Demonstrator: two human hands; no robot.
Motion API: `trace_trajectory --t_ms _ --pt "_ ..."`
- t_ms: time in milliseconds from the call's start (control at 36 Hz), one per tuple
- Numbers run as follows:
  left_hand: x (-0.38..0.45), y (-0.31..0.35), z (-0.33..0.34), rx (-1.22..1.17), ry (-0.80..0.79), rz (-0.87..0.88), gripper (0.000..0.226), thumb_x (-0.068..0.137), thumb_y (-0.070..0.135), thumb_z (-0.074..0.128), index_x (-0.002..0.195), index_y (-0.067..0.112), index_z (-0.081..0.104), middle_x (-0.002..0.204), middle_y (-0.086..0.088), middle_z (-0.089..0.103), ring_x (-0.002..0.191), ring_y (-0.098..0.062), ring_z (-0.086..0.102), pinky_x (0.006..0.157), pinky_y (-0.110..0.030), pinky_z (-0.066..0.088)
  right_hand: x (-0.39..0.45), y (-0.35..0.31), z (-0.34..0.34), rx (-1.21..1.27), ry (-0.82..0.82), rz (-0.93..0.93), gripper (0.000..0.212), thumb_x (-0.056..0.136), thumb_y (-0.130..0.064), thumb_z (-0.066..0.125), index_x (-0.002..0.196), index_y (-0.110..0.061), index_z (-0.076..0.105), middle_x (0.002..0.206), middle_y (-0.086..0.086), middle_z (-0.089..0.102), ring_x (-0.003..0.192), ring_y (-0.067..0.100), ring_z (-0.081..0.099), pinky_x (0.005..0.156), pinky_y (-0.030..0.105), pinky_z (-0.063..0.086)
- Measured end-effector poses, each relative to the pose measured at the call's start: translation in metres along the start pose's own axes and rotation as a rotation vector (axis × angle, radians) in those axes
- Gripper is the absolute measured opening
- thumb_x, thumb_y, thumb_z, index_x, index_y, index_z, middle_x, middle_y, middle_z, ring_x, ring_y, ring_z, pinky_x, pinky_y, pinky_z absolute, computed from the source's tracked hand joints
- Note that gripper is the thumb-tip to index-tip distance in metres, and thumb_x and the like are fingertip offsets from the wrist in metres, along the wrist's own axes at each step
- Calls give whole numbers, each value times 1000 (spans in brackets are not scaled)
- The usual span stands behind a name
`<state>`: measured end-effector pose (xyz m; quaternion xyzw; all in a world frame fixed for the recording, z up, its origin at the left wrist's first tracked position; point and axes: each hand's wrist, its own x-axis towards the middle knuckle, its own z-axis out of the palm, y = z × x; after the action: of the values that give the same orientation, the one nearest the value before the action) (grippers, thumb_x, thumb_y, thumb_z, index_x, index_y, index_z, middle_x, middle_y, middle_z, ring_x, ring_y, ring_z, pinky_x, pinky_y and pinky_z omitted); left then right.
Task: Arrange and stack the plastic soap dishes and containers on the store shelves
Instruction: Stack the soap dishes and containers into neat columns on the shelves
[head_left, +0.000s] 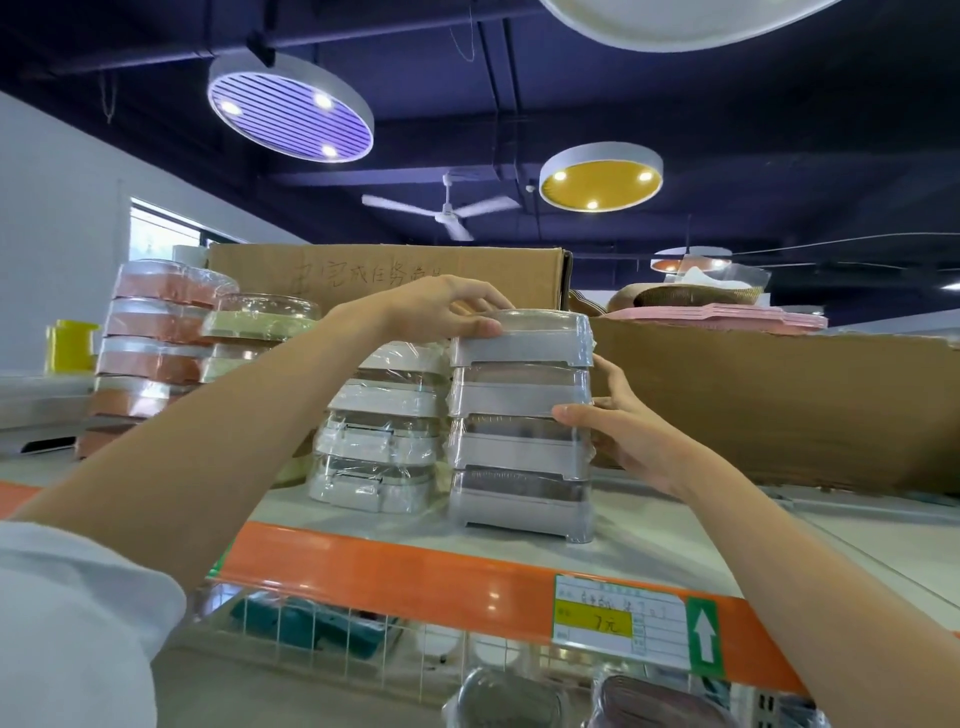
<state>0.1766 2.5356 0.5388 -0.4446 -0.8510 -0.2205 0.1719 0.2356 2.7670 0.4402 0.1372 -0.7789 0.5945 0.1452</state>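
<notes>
A stack of four grey soap dishes (521, 426) stands near the front edge of the pale shelf (649, 540), each one a rounded-rectangular plastic box with a clear lid and a glossy, wrinkled film wrap. The top grey dish (521, 338) sits squarely on the three below it. The left hand (447, 306) reaches in from the near left and grips that top dish at its left end: the thumb presses its near face and the curled fingers lie over the clear lid. The right hand (618, 421) comes from the near right and steadies the stack at its right side, with the thumb laid across the front of the second and third dishes and the fingers curled round the right end, partly hidden behind it. Just left of the stack, touching or nearly so, is a lower stack of white dishes (384, 426) of the same shape and wrap, leaning a little. Farther left stand a stack of pink dishes (156, 343) and, beside it, a pale green dish (260, 317) on top of others, largely hidden by the left forearm. Behind them is a matte brown cardboard box (384, 275) with handwriting, and a second cardboard box (779, 405) lies to the right, just beyond the right hand. The shelf's front rail is a shiny orange strip (389, 577) that carries a price label (618, 621) with a yellow patch and a green arrow tag.
</notes>
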Motion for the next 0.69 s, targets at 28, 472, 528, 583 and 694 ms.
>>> trace_trajectory --t_ms 28,472,528,583,694 --pt "0 0 0 5 0 2 32 91 41 56 123 34 56 122 7 58 112 -12 56 92 -27 41 0 0 0 -4 -1 -1 97 62 -28 77 137 -46 18 121 11 57 111 29 59 103 48 42" --pt "-4 -2 1 91 44 22 28 93 37 55 121 38 54 125 6 59 108 -10 57 96 -32 41 -1 1 1 -81 28 -26 90 69 -31 74 139 -37 18 113 10 60 99 24 61 83 35 48" --pt "-4 -2 4 141 69 29 31 93 38 55 124 37 54 127 4 59 108 -10 55 96 -31 39 -2 1 1 -98 34 -26 87 75 -28 73 140 -36 17 112 10 59 94 20 60 78 30 46" --pt "-4 0 7 186 89 20 33 94 39 54 127 35 53 129 3 57 111 -12 53 97 -31 38 -4 0 2 -122 42 -26 82 81 -25 71 141 -35 16 110 8 59 91 16 60 74 26 44" --pt "-5 2 11 216 106 3 38 95 39 52 132 33 49 134 -2 55 121 -21 50 105 -37 37 -7 -1 4 -149 52 -26 83 81 -27 70 143 -34 15 110 6 57 95 17 58 79 27 45"
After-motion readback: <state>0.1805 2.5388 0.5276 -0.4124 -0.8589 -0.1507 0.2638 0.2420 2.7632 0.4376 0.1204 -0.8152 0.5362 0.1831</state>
